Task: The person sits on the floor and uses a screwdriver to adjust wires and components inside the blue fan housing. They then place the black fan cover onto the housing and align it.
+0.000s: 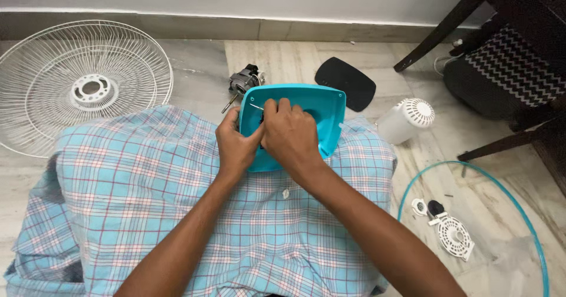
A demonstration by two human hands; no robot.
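While you sit on the marble floor [283, 61] w/ a blue checked cloth [147, 202] over your lap, both your hands are together on the turquoise plastic fan housing [321, 111], which rests on the cloth. Your left hand [236, 146] grips its left edge; your right hand [292, 135] is closed over the middle, fingers pinching a thin metal pin [255, 106]. Behind the housing lies the fan motor [243, 83], beside a black oval cover [346, 83]. White wire fan guard [82, 84] is far left, white motor cap [407, 119] at right.
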